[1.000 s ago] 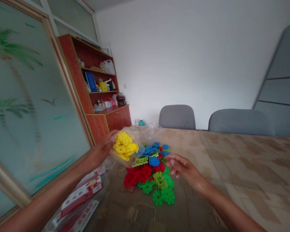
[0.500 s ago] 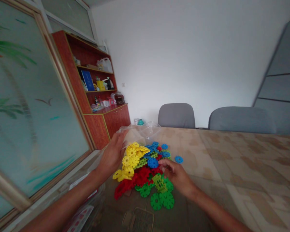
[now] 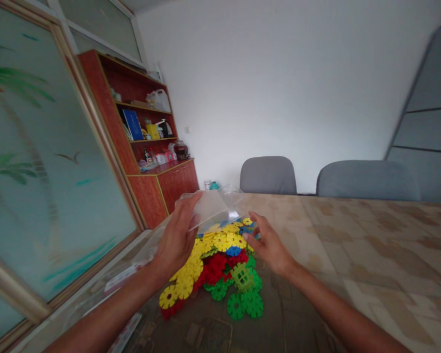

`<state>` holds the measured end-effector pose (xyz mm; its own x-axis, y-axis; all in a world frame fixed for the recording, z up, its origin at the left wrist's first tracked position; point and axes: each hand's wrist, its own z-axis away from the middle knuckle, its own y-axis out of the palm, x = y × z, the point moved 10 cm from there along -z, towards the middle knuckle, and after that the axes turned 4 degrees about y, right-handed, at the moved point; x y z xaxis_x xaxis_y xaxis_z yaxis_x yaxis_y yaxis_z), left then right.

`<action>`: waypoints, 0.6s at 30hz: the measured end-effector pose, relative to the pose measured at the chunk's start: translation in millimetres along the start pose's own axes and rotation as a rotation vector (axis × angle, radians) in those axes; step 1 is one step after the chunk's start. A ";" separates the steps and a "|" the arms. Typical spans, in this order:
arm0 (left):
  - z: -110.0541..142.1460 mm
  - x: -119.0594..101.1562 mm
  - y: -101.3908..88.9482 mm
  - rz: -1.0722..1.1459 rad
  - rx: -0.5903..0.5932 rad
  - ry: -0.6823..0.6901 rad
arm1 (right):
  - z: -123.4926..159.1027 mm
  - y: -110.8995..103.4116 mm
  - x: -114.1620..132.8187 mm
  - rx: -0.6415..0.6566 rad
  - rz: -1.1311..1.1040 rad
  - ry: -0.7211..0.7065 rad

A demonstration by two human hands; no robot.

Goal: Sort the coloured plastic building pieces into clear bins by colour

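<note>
Your left hand [image 3: 180, 233] is curled firmly around the side of a clear plastic container [image 3: 209, 208], tipped over with its mouth towards the pile. Yellow flower-shaped pieces [image 3: 222, 241] lie right under its lower edge; you cannot tell whether any are inside it. Your right hand [image 3: 272, 245] is half open, thumb and fingers parted, gripping nothing that shows, at the pile's right edge; whether it touches a piece is unclear.

Below the container, the yellow pieces spread down the pile's left side, beside red pieces [image 3: 213, 268], a blue piece [image 3: 234, 251], a light-green window-like piece [image 3: 242, 276] and green discs [image 3: 255, 304]. All lie loose on the bench [image 3: 353, 245]. Another clear container [image 3: 235, 192] stands just behind the tipped one. Farther off, a shelf unit [image 3: 143, 196] carries a dark-filled jar [image 3: 181, 150].
</note>
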<state>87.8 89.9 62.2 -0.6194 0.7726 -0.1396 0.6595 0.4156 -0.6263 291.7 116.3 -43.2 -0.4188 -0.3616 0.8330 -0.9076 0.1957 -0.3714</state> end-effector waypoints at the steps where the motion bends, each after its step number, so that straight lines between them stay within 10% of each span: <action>1: -1.6 1.7 1.3 0.060 -0.014 -0.038 | -3.4 -3.2 1.5 -0.016 -0.003 0.002; 9: -2.1 11.8 62.9 0.686 0.180 -0.405 | -12.5 -45.8 -14.1 -0.077 -0.047 0.097; 18: 6.3 68.7 81.1 0.593 0.221 -0.457 | 28.4 -243.8 -103.0 -0.428 0.177 0.441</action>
<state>96.1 173.7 -3.0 -0.3349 0.5418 -0.7709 0.8650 -0.1476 -0.4795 555.3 80.0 -50.1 -0.4270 0.1009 0.8986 -0.6960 0.5977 -0.3979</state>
